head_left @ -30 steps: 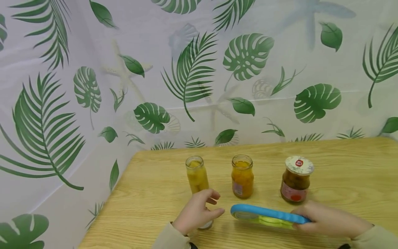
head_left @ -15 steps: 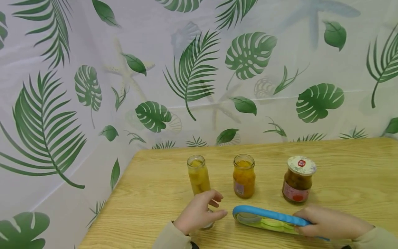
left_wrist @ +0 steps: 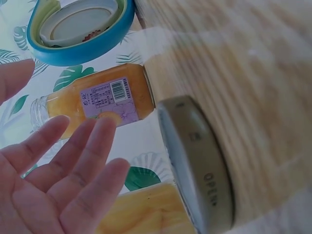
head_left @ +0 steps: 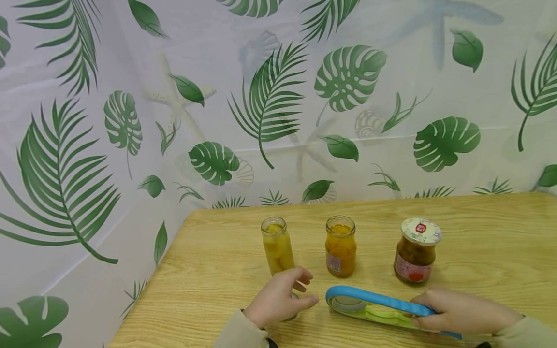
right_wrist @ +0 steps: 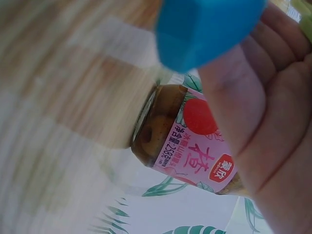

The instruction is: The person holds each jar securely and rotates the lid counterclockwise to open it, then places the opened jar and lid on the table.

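Note:
My left hand (head_left: 278, 300) hovers with loosely bent, spread fingers over a metal lid (left_wrist: 195, 165) on the table, which it mostly hides in the head view. In the left wrist view nothing sits between these fingers. My right hand (head_left: 463, 309) grips the handles of a blue and lime-green jar opener (head_left: 383, 300), low over the table. Inside the opener's loop lies a pale round lid (left_wrist: 80, 22). Beyond the left hand stands a tall lidless jar of yellow fruit (head_left: 278, 251). A lidless jar of orange fruit (head_left: 341, 251) is behind the opener's loop.
A brown jar with a pink label (head_left: 414, 268) stands behind my right hand, its patterned white lid (head_left: 421, 231) on. All three jars are upright on the wooden table (head_left: 209, 290). A leaf-print sheet (head_left: 278, 116) hangs behind the table.
The opener in my right hand has tilted slightly, so more of its green inside and handle end shows. My left hand stays almost in place, and the jars have not moved.

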Action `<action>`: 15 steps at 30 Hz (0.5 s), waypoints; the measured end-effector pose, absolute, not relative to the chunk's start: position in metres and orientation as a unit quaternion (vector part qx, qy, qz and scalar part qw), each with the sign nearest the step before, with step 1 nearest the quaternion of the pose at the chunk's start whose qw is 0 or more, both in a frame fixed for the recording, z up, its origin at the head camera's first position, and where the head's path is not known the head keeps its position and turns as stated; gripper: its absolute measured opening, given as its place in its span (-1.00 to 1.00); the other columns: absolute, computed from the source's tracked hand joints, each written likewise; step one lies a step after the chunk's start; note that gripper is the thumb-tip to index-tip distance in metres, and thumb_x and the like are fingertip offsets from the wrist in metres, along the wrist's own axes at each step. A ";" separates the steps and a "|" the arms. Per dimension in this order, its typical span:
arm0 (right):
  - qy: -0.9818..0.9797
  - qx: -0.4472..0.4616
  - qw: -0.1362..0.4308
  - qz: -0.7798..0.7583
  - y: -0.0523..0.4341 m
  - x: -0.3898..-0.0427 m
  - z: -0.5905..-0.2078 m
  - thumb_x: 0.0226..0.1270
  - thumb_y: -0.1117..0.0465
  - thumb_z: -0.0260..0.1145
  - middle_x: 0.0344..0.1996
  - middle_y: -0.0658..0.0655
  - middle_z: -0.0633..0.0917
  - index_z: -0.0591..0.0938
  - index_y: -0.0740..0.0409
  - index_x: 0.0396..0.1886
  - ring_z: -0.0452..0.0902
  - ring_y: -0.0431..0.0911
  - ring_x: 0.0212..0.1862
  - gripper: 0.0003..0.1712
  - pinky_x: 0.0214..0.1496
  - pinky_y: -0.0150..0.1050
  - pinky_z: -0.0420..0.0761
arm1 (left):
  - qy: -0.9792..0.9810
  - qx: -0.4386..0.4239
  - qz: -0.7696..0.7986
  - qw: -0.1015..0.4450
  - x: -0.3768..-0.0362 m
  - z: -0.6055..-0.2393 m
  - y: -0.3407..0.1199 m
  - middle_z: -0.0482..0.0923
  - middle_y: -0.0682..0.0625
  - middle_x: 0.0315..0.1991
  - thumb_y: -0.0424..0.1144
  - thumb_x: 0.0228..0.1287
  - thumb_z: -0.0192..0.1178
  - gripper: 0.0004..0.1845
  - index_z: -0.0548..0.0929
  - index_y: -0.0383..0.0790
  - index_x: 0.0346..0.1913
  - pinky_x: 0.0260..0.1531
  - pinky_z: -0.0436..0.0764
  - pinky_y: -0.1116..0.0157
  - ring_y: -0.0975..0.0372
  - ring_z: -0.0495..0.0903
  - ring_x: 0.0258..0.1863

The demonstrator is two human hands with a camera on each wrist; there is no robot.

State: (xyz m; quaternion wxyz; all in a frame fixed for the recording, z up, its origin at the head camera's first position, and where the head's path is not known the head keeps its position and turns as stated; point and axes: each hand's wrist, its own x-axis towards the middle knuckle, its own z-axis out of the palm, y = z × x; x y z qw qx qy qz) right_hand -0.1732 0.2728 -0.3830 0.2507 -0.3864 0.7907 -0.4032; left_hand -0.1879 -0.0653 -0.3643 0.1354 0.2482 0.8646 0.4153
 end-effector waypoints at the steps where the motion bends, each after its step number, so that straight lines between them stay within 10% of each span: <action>1: 0.792 -0.383 0.253 -0.403 0.273 -0.173 -0.383 0.31 0.27 0.05 -0.69 -0.27 0.30 0.51 0.05 -0.53 0.11 -0.43 -0.69 -0.78 -0.71 -0.48 0.14 | 0.865 0.246 0.416 0.138 -0.188 -0.364 -0.065 0.48 -0.05 -0.13 -0.14 0.11 0.22 -0.61 0.48 -0.28 -0.05 -0.36 0.51 0.41 0.21 0.51 -0.22; 15: 0.806 -0.374 0.250 -0.384 0.273 -0.172 -0.380 0.32 0.23 0.06 -0.65 -0.28 0.34 0.53 0.01 -0.47 0.17 -0.43 -0.65 -0.83 -0.67 -0.48 0.22 | 0.860 0.245 0.419 0.156 -0.187 -0.365 -0.064 0.47 -0.03 -0.14 -0.13 0.12 0.21 -0.61 0.47 -0.26 -0.04 -0.37 0.51 0.41 0.22 0.50 -0.21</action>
